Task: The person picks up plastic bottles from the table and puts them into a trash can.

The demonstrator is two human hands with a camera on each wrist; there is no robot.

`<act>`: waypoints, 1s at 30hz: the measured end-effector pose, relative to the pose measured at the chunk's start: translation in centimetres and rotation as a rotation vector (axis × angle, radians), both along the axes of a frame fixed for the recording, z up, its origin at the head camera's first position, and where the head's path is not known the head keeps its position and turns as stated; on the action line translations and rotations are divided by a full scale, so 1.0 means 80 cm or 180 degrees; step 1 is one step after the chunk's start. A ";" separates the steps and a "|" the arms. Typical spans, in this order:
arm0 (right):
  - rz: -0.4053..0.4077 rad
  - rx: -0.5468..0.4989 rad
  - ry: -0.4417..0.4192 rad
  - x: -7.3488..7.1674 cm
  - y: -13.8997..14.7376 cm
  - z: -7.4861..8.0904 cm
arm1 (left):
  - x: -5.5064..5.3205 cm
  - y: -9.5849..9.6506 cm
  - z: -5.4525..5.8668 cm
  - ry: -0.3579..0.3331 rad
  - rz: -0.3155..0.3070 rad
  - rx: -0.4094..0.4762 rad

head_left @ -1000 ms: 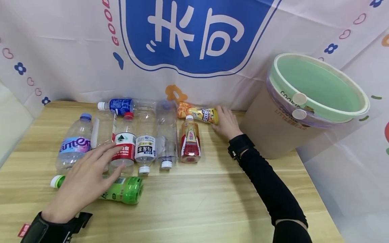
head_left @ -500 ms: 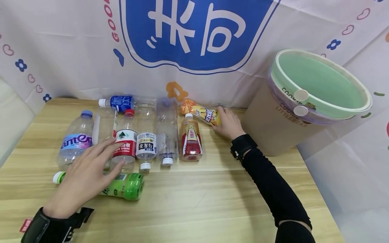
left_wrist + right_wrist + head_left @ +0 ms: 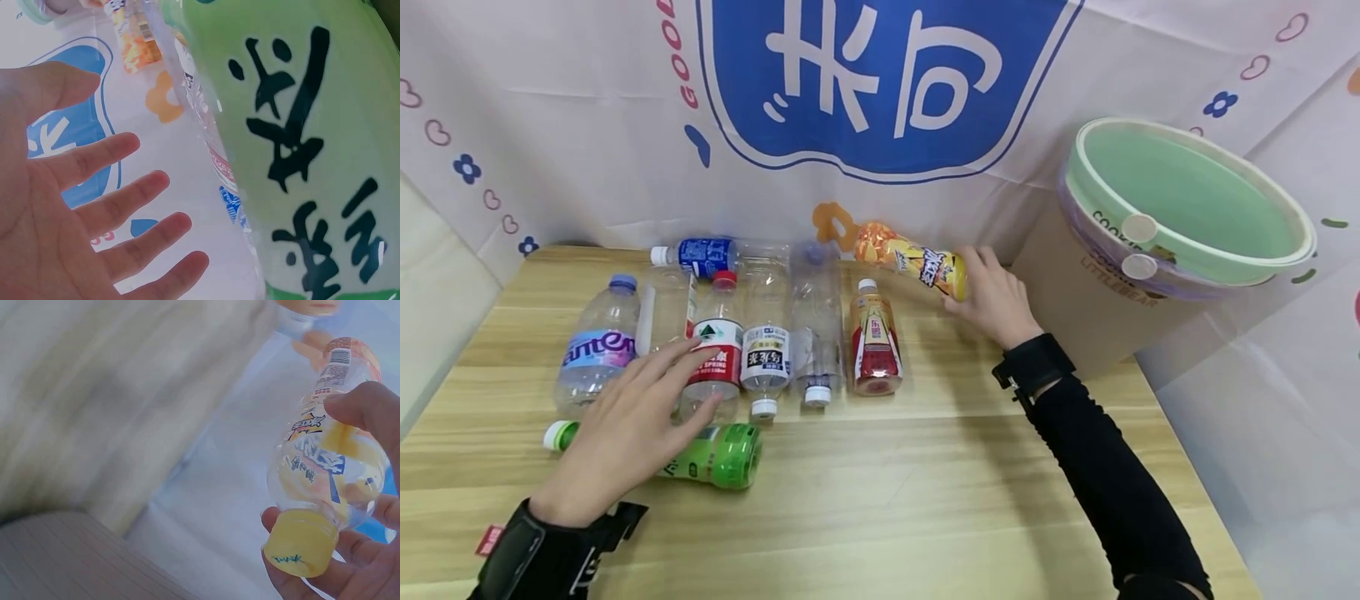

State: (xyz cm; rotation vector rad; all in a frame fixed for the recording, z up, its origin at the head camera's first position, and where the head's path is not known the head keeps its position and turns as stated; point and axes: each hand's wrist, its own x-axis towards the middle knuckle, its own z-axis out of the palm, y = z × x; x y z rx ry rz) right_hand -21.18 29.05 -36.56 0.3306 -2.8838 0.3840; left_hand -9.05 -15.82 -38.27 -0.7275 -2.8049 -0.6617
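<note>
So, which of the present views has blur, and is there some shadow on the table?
Right wrist view: the table is streaky and blurred, but the bottle with the yellow cap in the right hand is sharper; left wrist view: the green bottle is large, its dark characters crisp; head view: fairly sharp, with a soft shadow beside the black sleeve.

Table (image 3: 880,517): pale wood grain. Orange-and-yellow bottle (image 3: 910,257), by far edge: yellow cap (image 3: 301,542). Green bottle (image 3: 727,457), toward left edge: white cap (image 3: 557,435), dark lettering. Bin (image 3: 1071,287), far right corner: beige, mint-green interior.
</note>
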 end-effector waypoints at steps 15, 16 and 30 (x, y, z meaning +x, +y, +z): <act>0.0212 -0.0121 0.0437 0.042 -0.013 0.063 | 0.004 0.007 0.008 -0.0124 0.0003 -0.0063; 0.0233 -0.0140 0.0494 0.045 -0.014 0.070 | 0.004 0.007 0.008 -0.0113 -0.0001 -0.0066; 0.0416 -0.0316 0.1508 0.083 0.002 0.163 | 0.012 0.007 0.007 -0.0070 -0.0020 -0.0055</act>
